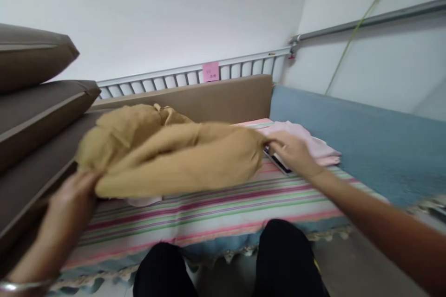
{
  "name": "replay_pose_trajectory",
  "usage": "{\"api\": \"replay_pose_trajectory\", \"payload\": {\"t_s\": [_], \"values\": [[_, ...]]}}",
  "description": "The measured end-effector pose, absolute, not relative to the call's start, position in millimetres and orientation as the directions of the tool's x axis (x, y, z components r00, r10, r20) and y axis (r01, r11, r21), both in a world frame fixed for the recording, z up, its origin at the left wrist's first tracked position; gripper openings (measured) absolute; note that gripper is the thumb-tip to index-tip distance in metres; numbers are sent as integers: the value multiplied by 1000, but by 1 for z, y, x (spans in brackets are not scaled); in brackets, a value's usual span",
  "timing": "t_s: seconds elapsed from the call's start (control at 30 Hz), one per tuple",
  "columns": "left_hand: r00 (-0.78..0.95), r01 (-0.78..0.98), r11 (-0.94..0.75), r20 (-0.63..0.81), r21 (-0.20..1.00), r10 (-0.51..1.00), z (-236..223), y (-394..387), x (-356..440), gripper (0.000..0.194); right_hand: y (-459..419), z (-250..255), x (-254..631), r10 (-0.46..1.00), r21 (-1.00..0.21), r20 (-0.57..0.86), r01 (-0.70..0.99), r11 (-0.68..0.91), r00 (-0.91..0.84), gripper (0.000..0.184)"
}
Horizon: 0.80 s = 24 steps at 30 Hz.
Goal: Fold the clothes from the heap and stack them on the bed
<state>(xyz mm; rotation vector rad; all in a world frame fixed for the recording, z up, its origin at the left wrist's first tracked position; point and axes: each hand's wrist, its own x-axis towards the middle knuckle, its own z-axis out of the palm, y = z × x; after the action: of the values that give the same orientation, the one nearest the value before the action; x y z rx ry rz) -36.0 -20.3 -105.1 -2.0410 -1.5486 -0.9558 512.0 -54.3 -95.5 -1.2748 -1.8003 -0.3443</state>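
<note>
A mustard-yellow cloth garment [195, 158] is stretched out between my two hands above a striped sheet [216, 209]. At its left end my left hand [75, 195] is closed on the fabric, blurred by motion. My right hand [289, 148] pinches the right end between thumb and fingers. The rest of the cloth lies bunched towards the left, against the cushions, and its exact kind does not show. Just behind my right hand lies a folded pink cloth [306, 141]. Beside it is a flat dark-and-white object [278, 163], partly covered by my hand.
Brown cushions [42, 97] are stacked at the left. A brown backrest board [237, 102] stands before a radiator [160, 82] bearing a pink note [211, 71]. A blue padded side [355, 134] borders the right, below a grey pipe [376, 21]. My knees [284, 260] are at the front edge.
</note>
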Motion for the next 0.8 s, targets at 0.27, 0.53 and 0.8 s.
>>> {"api": "replay_pose_trajectory", "payload": {"t_s": [0.27,0.53,0.8], "values": [[187,925,-269,295,267,937,-343,-40,-28,44,-52,-311,523,915,-455,403,869,195,6,18],[156,882,-338,473,328,867,-293,-84,-26,33,-69,-332,560,900,-485,437,844,230,6,24],[148,820,-224,183,526,972,-270,-197,20,31,-65,-348,575,971,-531,236,842,93,41,21]]}}
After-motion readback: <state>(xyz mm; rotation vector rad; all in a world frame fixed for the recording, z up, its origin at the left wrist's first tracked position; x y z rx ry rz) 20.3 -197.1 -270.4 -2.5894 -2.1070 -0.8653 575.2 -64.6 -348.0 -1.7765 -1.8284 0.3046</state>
